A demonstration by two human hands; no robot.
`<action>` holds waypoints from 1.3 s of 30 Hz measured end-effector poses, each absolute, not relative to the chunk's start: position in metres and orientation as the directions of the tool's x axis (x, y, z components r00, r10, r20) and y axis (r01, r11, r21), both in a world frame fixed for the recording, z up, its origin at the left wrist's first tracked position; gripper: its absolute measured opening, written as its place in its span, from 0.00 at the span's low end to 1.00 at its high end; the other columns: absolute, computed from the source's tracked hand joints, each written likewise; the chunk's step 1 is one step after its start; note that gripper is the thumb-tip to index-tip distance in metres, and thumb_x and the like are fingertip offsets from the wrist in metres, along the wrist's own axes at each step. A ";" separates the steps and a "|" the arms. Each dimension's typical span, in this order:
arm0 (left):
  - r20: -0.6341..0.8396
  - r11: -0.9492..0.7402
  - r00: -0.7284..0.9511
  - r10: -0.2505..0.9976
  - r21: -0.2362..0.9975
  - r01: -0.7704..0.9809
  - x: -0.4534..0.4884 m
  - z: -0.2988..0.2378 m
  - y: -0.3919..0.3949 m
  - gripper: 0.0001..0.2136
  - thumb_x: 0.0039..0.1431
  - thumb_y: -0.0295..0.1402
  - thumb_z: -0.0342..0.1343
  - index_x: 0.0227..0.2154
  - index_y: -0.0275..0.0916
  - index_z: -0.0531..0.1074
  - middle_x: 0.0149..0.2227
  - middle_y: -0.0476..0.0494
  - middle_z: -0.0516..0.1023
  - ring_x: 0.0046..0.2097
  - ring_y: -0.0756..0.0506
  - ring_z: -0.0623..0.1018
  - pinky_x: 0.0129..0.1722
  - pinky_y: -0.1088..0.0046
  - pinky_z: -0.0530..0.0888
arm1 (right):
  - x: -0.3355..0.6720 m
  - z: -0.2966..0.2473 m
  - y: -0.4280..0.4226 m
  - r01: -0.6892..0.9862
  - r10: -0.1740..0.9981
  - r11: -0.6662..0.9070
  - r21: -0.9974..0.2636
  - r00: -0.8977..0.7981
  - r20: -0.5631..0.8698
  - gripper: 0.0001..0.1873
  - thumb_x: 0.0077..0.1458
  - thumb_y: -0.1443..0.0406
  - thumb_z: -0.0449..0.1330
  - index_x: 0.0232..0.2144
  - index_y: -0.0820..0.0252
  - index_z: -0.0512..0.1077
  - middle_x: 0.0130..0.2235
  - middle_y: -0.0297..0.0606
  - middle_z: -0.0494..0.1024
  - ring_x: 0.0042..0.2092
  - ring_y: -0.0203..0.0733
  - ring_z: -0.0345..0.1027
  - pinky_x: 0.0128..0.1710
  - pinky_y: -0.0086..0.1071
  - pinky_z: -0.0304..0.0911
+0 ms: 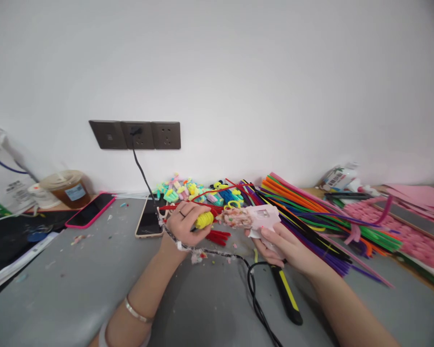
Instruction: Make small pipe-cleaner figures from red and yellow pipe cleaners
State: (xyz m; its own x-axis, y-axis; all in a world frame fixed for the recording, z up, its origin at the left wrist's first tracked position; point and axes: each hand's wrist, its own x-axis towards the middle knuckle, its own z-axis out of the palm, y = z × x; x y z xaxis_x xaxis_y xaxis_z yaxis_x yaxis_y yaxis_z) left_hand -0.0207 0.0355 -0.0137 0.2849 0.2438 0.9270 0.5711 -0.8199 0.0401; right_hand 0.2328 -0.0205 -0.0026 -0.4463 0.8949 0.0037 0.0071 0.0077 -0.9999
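Note:
My left hand (pixel 188 222) is closed around a tightly wound yellow pipe-cleaner coil (pixel 204 220). Facing it, my right hand (pixel 279 242) grips a pale pink hot glue gun (pixel 264 216), whose front end is crusted with glue and coloured fluff. That front end points left at the coil, with a small gap between them. Folded red pipe cleaners (pixel 217 237) lie just below the coil. A black power cord (pixel 217 252), with fluff stuck to it, runs past my left wrist and loops below my right hand. Its joint to the glue gun is hidden.
Small pastel pieces (pixel 183 189) are heaped against the wall. Colourful pipe cleaners (pixel 300 207) spread to the right. A black-and-yellow handled tool (pixel 287 296) lies below my right hand. Two phones, one pink-edged (pixel 91 210) and one gold-edged (pixel 148 219), and a lidded amber tub (pixel 68 190) sit left.

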 end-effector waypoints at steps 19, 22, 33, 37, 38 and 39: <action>0.921 -0.818 0.285 0.264 0.058 0.572 -0.020 -0.018 0.036 0.09 0.54 0.31 0.57 0.38 0.40 0.76 0.32 0.42 0.80 0.31 0.45 0.78 0.35 0.68 0.77 | 0.235 -0.005 -0.022 0.130 0.886 0.124 -0.984 -0.462 0.051 0.29 0.61 0.44 0.51 0.18 0.57 0.59 0.14 0.25 0.56 0.15 0.28 0.44 0.15 0.27 0.42; 0.925 -0.827 0.280 0.257 0.061 0.558 -0.020 -0.019 0.036 0.09 0.54 0.31 0.58 0.39 0.39 0.75 0.32 0.42 0.80 0.31 0.45 0.78 0.35 0.68 0.77 | 0.236 -0.005 -0.023 0.139 0.890 0.122 -0.983 -0.453 0.046 0.28 0.61 0.44 0.51 0.19 0.57 0.59 0.15 0.25 0.56 0.15 0.28 0.44 0.15 0.27 0.43; 0.929 -0.819 0.269 0.255 0.060 0.571 -0.020 -0.018 0.036 0.09 0.55 0.33 0.58 0.39 0.39 0.75 0.32 0.42 0.80 0.31 0.45 0.78 0.35 0.68 0.76 | 0.233 -0.005 -0.023 0.185 0.906 0.168 -0.968 -0.416 0.078 0.29 0.60 0.43 0.52 0.18 0.57 0.59 0.13 0.25 0.55 0.16 0.29 0.45 0.16 0.27 0.43; 0.928 -0.808 0.245 0.282 0.092 0.582 -0.019 -0.020 0.036 0.09 0.55 0.33 0.57 0.39 0.39 0.75 0.32 0.42 0.80 0.31 0.45 0.78 0.36 0.67 0.77 | 0.233 -0.007 -0.025 0.234 0.929 0.236 -0.943 -0.339 0.148 0.21 0.60 0.49 0.57 0.35 0.62 0.73 0.17 0.29 0.65 0.17 0.31 0.50 0.16 0.26 0.46; 0.927 -0.804 0.238 0.290 0.101 0.586 -0.019 -0.021 0.036 0.09 0.55 0.34 0.57 0.38 0.39 0.75 0.32 0.42 0.80 0.31 0.45 0.78 0.36 0.67 0.77 | 0.232 -0.005 -0.025 0.254 0.928 0.259 -0.932 -0.334 0.167 0.21 0.60 0.50 0.58 0.43 0.63 0.74 0.20 0.32 0.70 0.18 0.33 0.54 0.16 0.26 0.49; 0.927 -0.800 0.233 0.293 0.104 0.590 -0.019 -0.022 0.036 0.09 0.55 0.34 0.58 0.38 0.40 0.75 0.32 0.42 0.80 0.31 0.45 0.78 0.35 0.67 0.77 | 0.231 -0.002 -0.026 0.269 0.921 0.285 -0.920 -0.343 0.184 0.23 0.60 0.52 0.59 0.49 0.62 0.74 0.25 0.37 0.76 0.20 0.35 0.59 0.18 0.27 0.53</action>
State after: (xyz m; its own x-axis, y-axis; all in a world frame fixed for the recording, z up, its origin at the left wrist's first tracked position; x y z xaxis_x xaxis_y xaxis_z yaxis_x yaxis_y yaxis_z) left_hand -0.0190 0.0362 -0.0219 0.2332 0.2926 0.9274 0.5904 -0.8003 0.1041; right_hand 0.2308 -0.0261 -0.0017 -0.3432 0.9210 0.1843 0.2694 0.2845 -0.9200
